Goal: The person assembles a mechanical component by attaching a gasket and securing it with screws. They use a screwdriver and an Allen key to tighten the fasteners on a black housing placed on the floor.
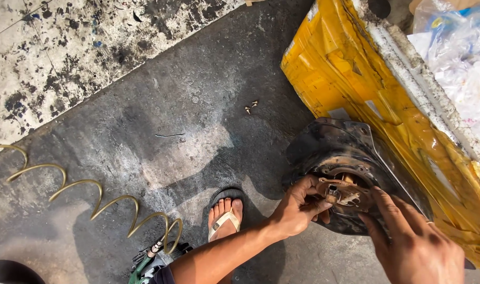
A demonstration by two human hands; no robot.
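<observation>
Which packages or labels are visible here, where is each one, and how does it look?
Yellow taped package: right of centre, long box wrapped in glossy yellow tape, leaning behind the dark metal part.
Pale labels: small whitish patches stuck on that package.
Clear plastic bag: top right corner, crumpled, white contents with some blue.

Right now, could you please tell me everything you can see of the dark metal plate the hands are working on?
The dark metal plate is rounded, black, grimy and rust-stained, with small rim holes. It stands tilted on the concrete floor against a yellow taped box. A rusty hub sits at its centre; the left hand grips there, the right hand touches beside it.
</observation>
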